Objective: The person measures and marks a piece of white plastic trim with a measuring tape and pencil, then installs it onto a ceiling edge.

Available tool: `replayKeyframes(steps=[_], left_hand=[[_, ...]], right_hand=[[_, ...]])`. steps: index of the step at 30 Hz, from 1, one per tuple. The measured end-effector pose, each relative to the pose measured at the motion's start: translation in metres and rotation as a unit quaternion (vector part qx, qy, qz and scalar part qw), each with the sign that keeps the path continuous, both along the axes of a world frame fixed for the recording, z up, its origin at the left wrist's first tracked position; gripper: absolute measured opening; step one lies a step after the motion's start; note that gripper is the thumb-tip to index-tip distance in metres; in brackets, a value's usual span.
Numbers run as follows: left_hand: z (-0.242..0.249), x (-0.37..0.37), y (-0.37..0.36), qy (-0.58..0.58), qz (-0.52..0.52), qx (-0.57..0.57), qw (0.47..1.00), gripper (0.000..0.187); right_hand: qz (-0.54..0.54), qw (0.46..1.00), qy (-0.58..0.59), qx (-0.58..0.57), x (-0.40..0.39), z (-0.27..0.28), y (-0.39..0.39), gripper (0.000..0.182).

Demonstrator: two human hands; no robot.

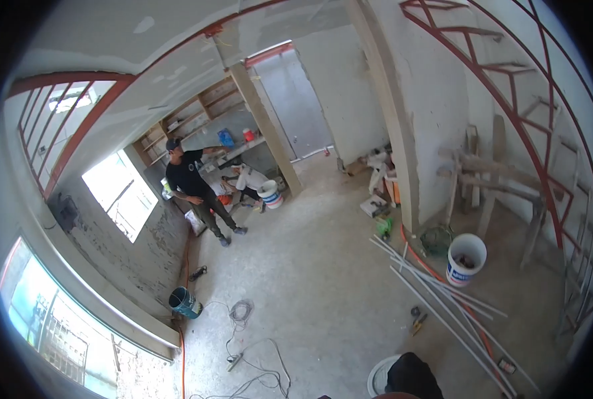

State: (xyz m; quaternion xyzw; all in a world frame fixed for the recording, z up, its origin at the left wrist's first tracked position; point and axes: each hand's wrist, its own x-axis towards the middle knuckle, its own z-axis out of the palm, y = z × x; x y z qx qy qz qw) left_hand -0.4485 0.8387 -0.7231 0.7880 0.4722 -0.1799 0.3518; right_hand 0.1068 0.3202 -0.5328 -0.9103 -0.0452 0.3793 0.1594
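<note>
Neither of my hands shows in the head view. At the bottom edge a dark shape (413,376), perhaps clothing, partly covers a round white bucket or lid (378,374). A little farther off, a small tool with yellow-orange handles (418,324) lies on the concrete floor (309,279). Long grey pipes (436,296) lie loosely crossed to its right. Behind them stands a white bucket (466,256) with something brownish inside.
A person in black (193,176) stands by the shelves (200,110); another person (248,178) crouches beside a white bucket (270,193). Grey cable (242,311) trails over the floor near a teal bucket (186,303). A red metal stair frame (509,100) and wooden sawhorse (496,176) are right.
</note>
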Motion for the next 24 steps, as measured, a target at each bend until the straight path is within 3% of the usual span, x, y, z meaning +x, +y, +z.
replayKeyframes(steps=[1, 2, 3, 4, 5, 6, 7, 8, 9, 10, 11, 12, 13, 14, 15, 16, 17, 18, 19, 20, 21, 22, 24], left_hand=[[-0.017, -0.028, -0.029, -0.035, 0.03, 0.092, 0.995, 0.085], [-0.022, -0.037, -0.025, 0.138, -0.014, -0.086, 0.987, 0.086], [-0.029, -0.046, -0.031, 0.215, -0.029, -0.161, 0.963, 0.087], [-0.026, -0.059, -0.061, 0.055, -0.052, 0.061, 0.995, 0.075], [-0.011, -0.065, -0.083, -0.076, 0.066, -0.009, 0.995, 0.058], [-0.009, -0.081, -0.105, -0.211, 0.173, -0.08, 0.959, 0.044], [0.011, -0.062, -0.107, -0.041, 0.208, -0.232, 0.949, 0.04], [0.035, -0.054, -0.129, -0.065, 0.239, -0.272, 0.93, 0.04], [0.059, -0.046, -0.155, -0.078, 0.273, -0.284, 0.916, 0.04], [0.068, -0.04, -0.18, -0.108, 0.32, -0.284, 0.897, 0.04], [0.066, -0.054, -0.201, -0.157, 0.327, -0.318, 0.876, 0.037], [0.046, -0.072, -0.218, -0.134, 0.36, -0.341, 0.858, 0.035], [0.039, -0.08, -0.228, -0.054, 0.301, -0.361, 0.881, 0.035], [0.034, -0.077, -0.255, -0.15, 0.294, -0.336, 0.882, 0.034], [0.03, -0.084, -0.265, -0.138, 0.126, -0.256, 0.948, 0.03], [0.04, -0.083, -0.277, -0.104, -0.06, -0.113, 0.986, 0.027], [0.049, -0.084, -0.292, -0.084, -0.193, 0.038, 0.977, 0.025], [0.039, -0.087, -0.3, 0.057, -0.021, -0.164, 0.984, 0.031], [0.036, -0.082, -0.312, 0.034, -0.118, -0.053, 0.991, 0.043], [0.04, -0.061, -0.325, 0.076, 0.219, -0.159, 0.96, 0.03], [0.031, -0.065, -0.328, -0.042, 0.024, -0.049, 0.998, 0.028], [0.022, -0.069, -0.333, -0.139, -0.156, 0.126, 0.97, 0.029], [0.014, -0.048, -0.356, -0.177, -0.053, 0.183, 0.966, 0.039]], right_hand=[[0.008, 1.0, -0.015, 0.018, -0.004, -0.024, -0.009, 0.035], [0.025, 0.998, -0.036, 0.043, -0.008, -0.043, -0.017, 0.032], [0.064, 0.993, -0.064, 0.075, -0.007, -0.067, -0.021, 0.03], [0.127, 0.981, -0.104, 0.101, -0.009, -0.083, -0.02, 0.027], [0.239, 0.948, -0.168, 0.122, -0.005, -0.095, -0.006, 0.025], [0.351, 0.89, -0.254, 0.14, -0.003, -0.102, 0.014, 0.023], [0.411, 0.832, -0.335, 0.163, -0.006, -0.099, 0.038, 0.021], [0.416, 0.793, -0.403, 0.186, -0.016, -0.103, 0.056, 0.019], [0.361, 0.777, -0.425, 0.292, -0.036, -0.085, 0.075, 0.025], [0.1, 0.944, -0.159, 0.273, -0.072, -0.001, 0.107, 0.027], [0.09, 0.915, -0.203, 0.336, -0.093, -0.01, 0.118, 0.027], [0.176, 0.925, -0.141, 0.307, -0.105, -0.031, 0.12, 0.027], [0.171, 0.921, -0.063, 0.344, -0.125, -0.044, 0.126, 0.029], [0.195, 0.927, -0.079, 0.311, -0.149, -0.068, 0.122, 0.028], [0.34, 0.896, -0.079, 0.274, -0.161, -0.144, 0.126, 0.028], [0.409, 0.861, -0.006, 0.302, -0.168, -0.183, 0.123, 0.028], [0.442, 0.831, 0.01, 0.337, -0.17, -0.158, 0.124, 0.028], [0.467, 0.803, -0.014, 0.37, -0.164, -0.145, 0.116, 0.028], [0.447, 0.813, 0.082, 0.365, -0.15, -0.125, 0.105, 0.029], [0.443, 0.82, 0.035, 0.361, -0.134, -0.139, 0.096, 0.032], [0.407, 0.837, 0.053, 0.363, -0.117, -0.128, 0.084, 0.035], [0.385, 0.845, 0.04, 0.37, -0.099, -0.12, 0.076, 0.035], [0.36, 0.852, 0.014, 0.38, -0.058, -0.12, 0.046, 0.035]])
